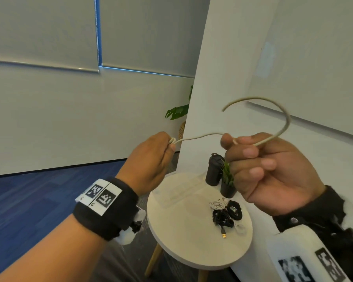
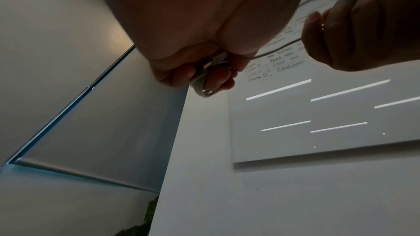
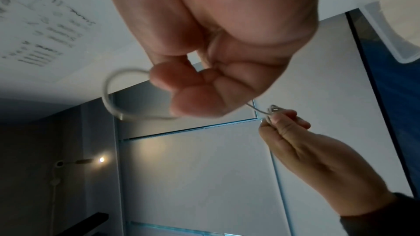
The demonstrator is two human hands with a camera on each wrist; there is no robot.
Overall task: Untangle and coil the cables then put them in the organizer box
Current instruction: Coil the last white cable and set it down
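White cable [image 1: 202,136] runs in the air between 2 raised hands, well above the round table [image 1: 183,247]. The left hand [image 1: 151,161] has its fingers [image 2: 218,80] curled tight and pinches a small bundle of coiled loops at the fingertips; from the left wrist view several turns of the cable poke out below the closed fingers. The right hand [image 1: 271,171] is also curled, thumb and forefinger pinching the same cable further along, with the other fingers [image 1: 259,161] folded into the palm. Between the hands the cable sags slightly in a shallow arc. Past the right hand the free end sweeps up and round in an open hook, its tip pointing back to the left; it is blurred in the right wrist view.

Below the hands, on the table, lie the other cables: a black tangle [image 1: 222,218] with a gold USB plug [image 1: 224,235] sticking out toward the near edge, a second black coil [image 1: 235,209] just beside it, and a small white bundle [image 1: 217,204] touching both. A clear organizer box [image 1: 179,193] sits on the far-left part of the tabletop; what is in it I cannot tell. A dark bottle [image 1: 213,169] and a small potted plant [image 1: 227,184] stand behind the cables, partly hidden by the right hand.
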